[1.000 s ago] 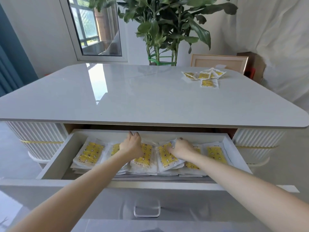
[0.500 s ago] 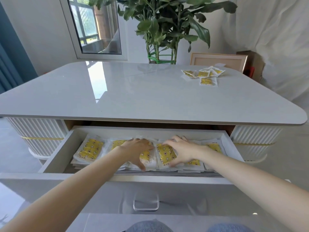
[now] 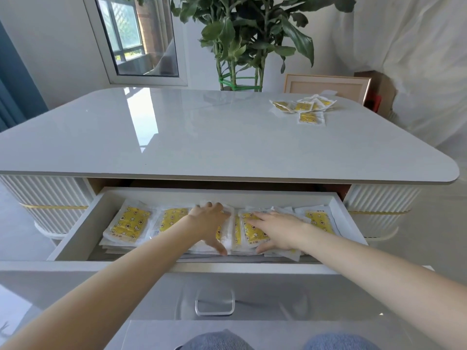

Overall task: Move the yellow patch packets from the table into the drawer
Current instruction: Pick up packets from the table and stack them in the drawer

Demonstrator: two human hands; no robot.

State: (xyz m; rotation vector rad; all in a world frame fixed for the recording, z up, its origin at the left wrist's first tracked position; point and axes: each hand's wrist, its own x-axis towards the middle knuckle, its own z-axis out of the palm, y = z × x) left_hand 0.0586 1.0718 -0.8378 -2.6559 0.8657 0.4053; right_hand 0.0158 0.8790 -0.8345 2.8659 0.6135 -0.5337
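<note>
The open white drawer (image 3: 75, 238) under the table holds a row of several yellow patch packets (image 3: 130, 223) lying flat in stacks. My left hand (image 3: 211, 223) lies spread over the middle stack, fingers at its far edge and thumb at its near edge. My right hand (image 3: 278, 231) rests flat with straight fingers on the neighbouring packet (image 3: 250, 233), thumb at its near edge. Several more yellow packets (image 3: 307, 109) lie in a loose pile at the far right of the grey tabletop (image 3: 202, 137).
A metal handle (image 3: 214, 305) sits on the drawer front close to me. A large potted plant (image 3: 242, 46) and a framed panel (image 3: 326, 87) stand behind the table. A window (image 3: 136, 39) is at the back left. My knees show at the bottom edge.
Both hands have stayed in the drawer. They slid from the packets' far edge toward me and spread flat over the middle stacks. The view has tilted down slightly.
</note>
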